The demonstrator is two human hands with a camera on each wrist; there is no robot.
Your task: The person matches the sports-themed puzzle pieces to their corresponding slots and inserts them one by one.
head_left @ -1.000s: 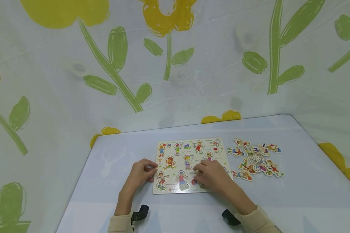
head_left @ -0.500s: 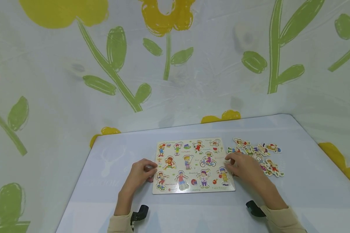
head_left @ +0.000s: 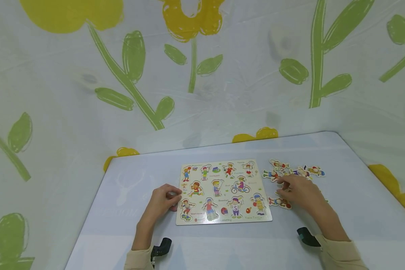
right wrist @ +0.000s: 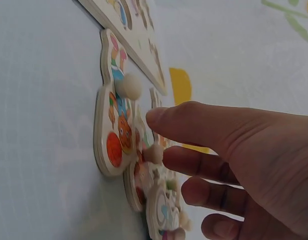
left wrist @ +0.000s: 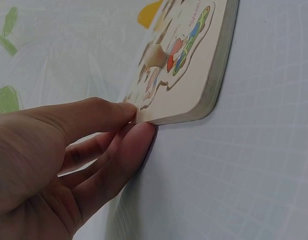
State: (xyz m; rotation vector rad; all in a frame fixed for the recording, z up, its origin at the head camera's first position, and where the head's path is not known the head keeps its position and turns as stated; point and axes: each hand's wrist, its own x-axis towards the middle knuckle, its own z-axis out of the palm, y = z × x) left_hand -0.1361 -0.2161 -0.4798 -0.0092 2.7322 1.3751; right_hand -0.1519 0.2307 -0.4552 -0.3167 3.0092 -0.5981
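Observation:
A wooden peg puzzle board, printed with children playing sports, lies flat on the table. My left hand pinches its left edge; in the left wrist view the thumb lies at the top face and a finger at the side. My right hand is over the loose knobbed pieces to the right of the board, thumb and fingers apart. In the right wrist view its fingertips are close to a wooden knob; contact is unclear. The basketball-player piece lies beside them.
Several loose puzzle pieces, such as a tennis player and one at the far right, overlap in a pile; the right hand hides part of it. The table's back edge meets a flower-printed cloth.
My right hand has moved right, from over the board's lower right to the loose pieces, uncovering the pictures there. My left hand has stayed at the board's left edge.

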